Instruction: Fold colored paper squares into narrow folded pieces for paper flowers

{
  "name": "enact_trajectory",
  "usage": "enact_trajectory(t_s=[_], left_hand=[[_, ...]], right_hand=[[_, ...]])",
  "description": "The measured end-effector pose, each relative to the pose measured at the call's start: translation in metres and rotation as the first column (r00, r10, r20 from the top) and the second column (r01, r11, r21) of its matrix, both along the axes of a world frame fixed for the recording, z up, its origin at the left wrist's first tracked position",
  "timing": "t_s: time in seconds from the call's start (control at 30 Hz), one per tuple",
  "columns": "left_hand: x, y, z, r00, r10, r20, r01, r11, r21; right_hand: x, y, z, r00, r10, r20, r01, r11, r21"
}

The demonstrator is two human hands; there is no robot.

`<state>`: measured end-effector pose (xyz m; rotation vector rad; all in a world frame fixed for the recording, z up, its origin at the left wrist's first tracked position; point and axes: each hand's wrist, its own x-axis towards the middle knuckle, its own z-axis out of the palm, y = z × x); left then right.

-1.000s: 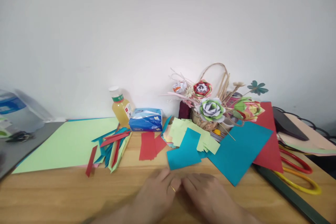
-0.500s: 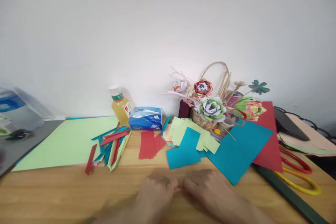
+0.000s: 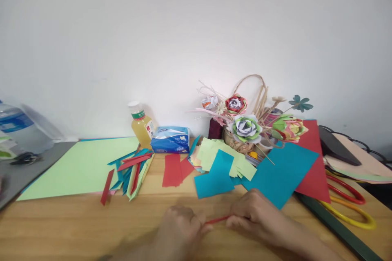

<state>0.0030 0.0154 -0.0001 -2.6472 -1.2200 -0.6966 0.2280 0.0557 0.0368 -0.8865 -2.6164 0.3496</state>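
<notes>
– Holding what, and where?
– A thin red strip (image 3: 218,220), stretched between left hand (image 3: 182,228) and right hand (image 3: 259,218), in front of the blue paper (image 3: 214,183).
– And the fingers?
– Pinched narrow at both ends of the strip.
– On the table (image 3: 76,228) or above?
– Impossible to tell; a bit blurred.

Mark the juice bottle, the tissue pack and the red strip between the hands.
Juice bottle (image 3: 141,130): head view, on its yellow body.
Tissue pack (image 3: 170,142): head view, on its blue front.
Red strip (image 3: 218,220): head view, on its exposed middle.
</notes>
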Motion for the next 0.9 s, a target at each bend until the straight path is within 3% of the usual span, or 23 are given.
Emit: enact_trajectory(t_s=[0.13, 0.23, 0.27, 0.33, 0.4, 0.47, 0.63, 0.7, 0.83, 0.9], left_hand=[[0.001, -0.003, 0.008, 0.994, 0.057, 0.089, -0.032, 0.965, -0.260], [0.002, -0.002, 0.015, 0.965, 0.069, 0.253, 0.052, 0.896, -0.441], [0.002, -0.001, 0.017, 0.945, 0.073, 0.320, 0.111, 0.846, -0.522], [0.002, 0.002, 0.021, 0.885, 0.126, 0.448, 0.246, 0.691, -0.680], [0.001, 0.004, 0.022, 0.796, 0.258, 0.547, 0.357, 0.531, -0.769], [0.001, 0.007, 0.019, 0.708, 0.385, 0.592, 0.409, 0.461, -0.788], [0.005, 0.009, 0.009, 0.628, 0.493, 0.602, 0.399, 0.460, -0.793], [0.009, 0.009, 0.008, 0.634, 0.497, 0.592, 0.430, 0.410, -0.805], [0.015, 0.007, 0.011, 0.694, 0.454, 0.559, 0.513, 0.234, -0.826], [0.016, 0.005, 0.011, 0.714, 0.443, 0.542, 0.516, 0.190, -0.835]], right_hand=[[-0.003, 0.003, 0.003, 0.990, 0.023, -0.137, -0.057, 0.966, -0.251], [-0.001, 0.005, 0.007, 0.977, 0.014, -0.214, -0.109, 0.893, -0.437], [0.000, 0.005, 0.008, 0.972, -0.001, -0.236, -0.121, 0.858, -0.499], [0.001, 0.008, 0.007, 0.957, -0.071, -0.280, -0.119, 0.786, -0.606], [0.000, 0.012, 0.003, 0.924, -0.193, -0.331, -0.089, 0.732, -0.676], [-0.004, 0.015, -0.002, 0.871, -0.306, -0.385, -0.073, 0.693, -0.717], [-0.027, 0.007, -0.010, 0.824, -0.356, -0.440, -0.175, 0.578, -0.797], [-0.036, 0.000, -0.011, 0.816, -0.374, -0.441, -0.196, 0.539, -0.820], [-0.047, -0.009, -0.015, 0.790, -0.425, -0.442, -0.218, 0.480, -0.850], [-0.048, -0.010, -0.017, 0.773, -0.453, -0.443, -0.223, 0.460, -0.859]])
